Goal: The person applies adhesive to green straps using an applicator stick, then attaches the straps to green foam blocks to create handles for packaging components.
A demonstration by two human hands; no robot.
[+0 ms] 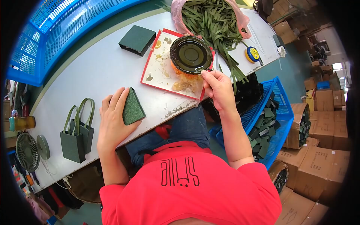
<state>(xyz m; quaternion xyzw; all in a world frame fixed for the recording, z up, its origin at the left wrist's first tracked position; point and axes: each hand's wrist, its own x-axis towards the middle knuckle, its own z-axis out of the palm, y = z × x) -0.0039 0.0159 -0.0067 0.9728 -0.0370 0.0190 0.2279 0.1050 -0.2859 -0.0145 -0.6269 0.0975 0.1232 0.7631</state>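
My left hand (112,120) rests on the white table (93,71) and holds a small dark green folded paper bag (132,107) against it, thumb under its right side. My right hand (217,88) is raised at the near edge of a red-rimmed tray (157,71), fingers pinched on something thin at the rim of a round black glue pot (191,54); what it pinches is too small to tell. Amber glue is smeared on the tray below the pot.
Two finished green bags with handles (77,135) stand at the left. A flat green box (137,39) lies behind. A pink bag of green strips (213,18) sits beyond the tray, a yellow tape measure (252,54) beside it. Blue crates (273,116) flank the table; cardboard boxes fill the right.
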